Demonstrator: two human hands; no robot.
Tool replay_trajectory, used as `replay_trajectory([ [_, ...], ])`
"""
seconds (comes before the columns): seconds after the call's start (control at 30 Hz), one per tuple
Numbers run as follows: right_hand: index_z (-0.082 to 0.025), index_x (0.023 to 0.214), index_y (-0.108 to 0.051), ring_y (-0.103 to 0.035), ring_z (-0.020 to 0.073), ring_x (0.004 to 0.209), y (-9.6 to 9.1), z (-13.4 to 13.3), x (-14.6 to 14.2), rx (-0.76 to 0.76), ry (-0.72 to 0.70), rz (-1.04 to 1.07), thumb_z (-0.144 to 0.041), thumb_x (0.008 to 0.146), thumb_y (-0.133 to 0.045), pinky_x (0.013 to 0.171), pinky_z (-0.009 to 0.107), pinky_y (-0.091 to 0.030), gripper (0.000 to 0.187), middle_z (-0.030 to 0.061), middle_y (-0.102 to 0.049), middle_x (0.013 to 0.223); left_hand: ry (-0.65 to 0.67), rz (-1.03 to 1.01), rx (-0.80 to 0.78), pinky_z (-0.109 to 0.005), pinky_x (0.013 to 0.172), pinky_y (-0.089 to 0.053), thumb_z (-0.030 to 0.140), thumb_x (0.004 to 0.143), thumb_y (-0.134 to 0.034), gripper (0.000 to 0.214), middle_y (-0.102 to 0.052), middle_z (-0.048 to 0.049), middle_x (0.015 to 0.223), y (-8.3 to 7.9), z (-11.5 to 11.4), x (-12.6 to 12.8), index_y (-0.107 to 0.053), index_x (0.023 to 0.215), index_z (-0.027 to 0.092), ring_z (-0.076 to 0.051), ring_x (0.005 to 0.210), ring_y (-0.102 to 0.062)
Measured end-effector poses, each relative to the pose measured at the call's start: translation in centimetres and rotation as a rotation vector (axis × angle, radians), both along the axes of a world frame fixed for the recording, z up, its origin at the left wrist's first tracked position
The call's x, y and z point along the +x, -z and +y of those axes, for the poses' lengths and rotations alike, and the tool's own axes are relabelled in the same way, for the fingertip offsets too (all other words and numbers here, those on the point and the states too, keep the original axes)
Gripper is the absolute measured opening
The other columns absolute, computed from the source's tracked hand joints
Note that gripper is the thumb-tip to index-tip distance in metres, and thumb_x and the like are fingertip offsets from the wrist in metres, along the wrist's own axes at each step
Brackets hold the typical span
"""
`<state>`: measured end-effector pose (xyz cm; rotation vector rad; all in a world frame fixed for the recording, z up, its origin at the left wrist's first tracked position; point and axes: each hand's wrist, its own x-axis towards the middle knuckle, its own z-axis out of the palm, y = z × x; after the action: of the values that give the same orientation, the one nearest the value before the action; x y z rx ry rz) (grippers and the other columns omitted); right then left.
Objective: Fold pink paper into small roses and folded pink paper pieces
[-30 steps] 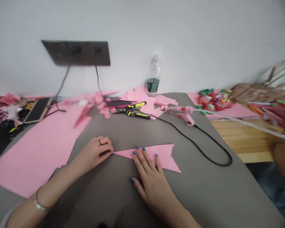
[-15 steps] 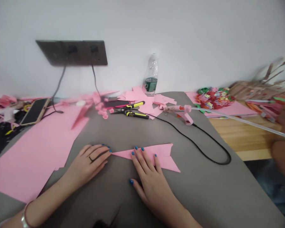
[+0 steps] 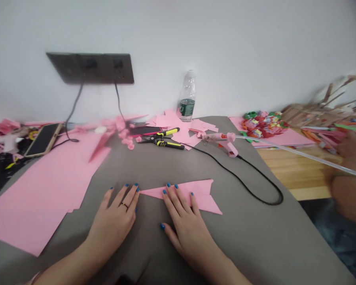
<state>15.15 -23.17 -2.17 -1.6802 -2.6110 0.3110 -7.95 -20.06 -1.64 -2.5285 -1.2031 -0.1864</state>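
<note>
A folded piece of pink paper (image 3: 206,194) lies on the grey table, its narrow point to the left and a notched wide end to the right. My right hand (image 3: 185,221) rests flat on it with the fingers spread over its middle. At the pointed tip is my left hand (image 3: 115,217), palm down with fingers apart, its index fingertip beside or just touching the tip. Beyond the hands lie black-and-yellow scissors (image 3: 163,139) and a pink hot glue gun (image 3: 225,141) with a clear glue stick in it.
Large pink sheets (image 3: 44,194) cover the left side, with a phone (image 3: 43,139) behind. A water bottle (image 3: 187,99) stands among paper scraps. The glue gun's black cord (image 3: 261,198) loops to the right. Colourful paper flowers (image 3: 265,124) and another person's arm (image 3: 351,190) are at the right.
My left hand has turned and spread its fingers, its wrist shifting right. My right hand stays flat on the folded paper. The view has shifted slightly.
</note>
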Motion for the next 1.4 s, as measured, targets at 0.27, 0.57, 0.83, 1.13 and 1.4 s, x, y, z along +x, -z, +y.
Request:
replay_trajectory([
  [0.27,-0.016,0.160,-0.024,-0.018,0.0306,0.154,1.0,-0.4,0.5,0.066,0.001,0.057,-0.029,0.099,-0.043,0.118,0.063,-0.028,0.065,0.0064,-0.013,0.166,-0.027,-0.046,-0.026,-0.053,0.103,-0.040,0.016,0.092,-0.039,0.049,-0.062,-0.0180,0.141,-0.1,-0.7,1.8,-0.059,0.136,0.009,-0.035,0.126,-0.058],
  [0.57,-0.017,0.161,-0.020,-0.019,0.0278,0.154,2.1,-0.5,0.5,0.124,0.007,0.060,-0.027,0.100,-0.039,0.119,0.058,-0.029,0.065,0.0055,-0.016,0.166,0.150,-0.154,-0.072,-0.047,0.123,-0.005,0.042,0.099,-0.040,0.066,-0.052,-0.0121,0.152,2.1,-1.6,3.5,-0.028,0.158,0.012,-0.026,0.140,-0.044],
  [0.83,-0.012,0.158,-0.029,-0.029,0.0304,0.151,2.2,-1.2,5.7,0.187,0.165,-0.061,-0.032,0.099,-0.045,0.113,0.057,-0.036,0.064,0.0101,-0.024,0.165,0.192,-0.153,-0.019,-0.049,0.123,-0.002,0.036,0.097,-0.044,0.068,-0.055,-0.0161,0.148,1.7,-0.9,3.6,-0.028,0.157,0.007,-0.029,0.135,-0.050],
  [1.13,-0.014,0.149,-0.045,-0.037,0.0344,0.145,1.7,-1.9,7.6,0.366,0.230,-0.032,-0.031,0.099,-0.042,0.111,0.065,-0.030,0.052,0.0135,-0.044,0.157,0.209,-0.277,-0.120,-0.039,0.091,-0.048,0.017,0.100,-0.039,0.032,-0.073,-0.0089,0.115,0.9,2.0,4.2,-0.069,0.112,0.017,-0.023,0.103,-0.065],
  [1.4,-0.025,0.116,-0.065,-0.062,0.0259,0.115,-1.6,3.6,5.2,0.260,0.124,0.385,-0.010,0.093,-0.055,0.113,0.064,-0.025,0.029,0.0064,-0.071,0.119,0.093,-0.581,-0.678,-0.029,0.072,-0.048,0.012,0.085,-0.063,0.014,-0.062,0.0000,0.083,-0.8,6.6,5.2,-0.061,0.075,0.020,-0.017,0.081,-0.060],
])
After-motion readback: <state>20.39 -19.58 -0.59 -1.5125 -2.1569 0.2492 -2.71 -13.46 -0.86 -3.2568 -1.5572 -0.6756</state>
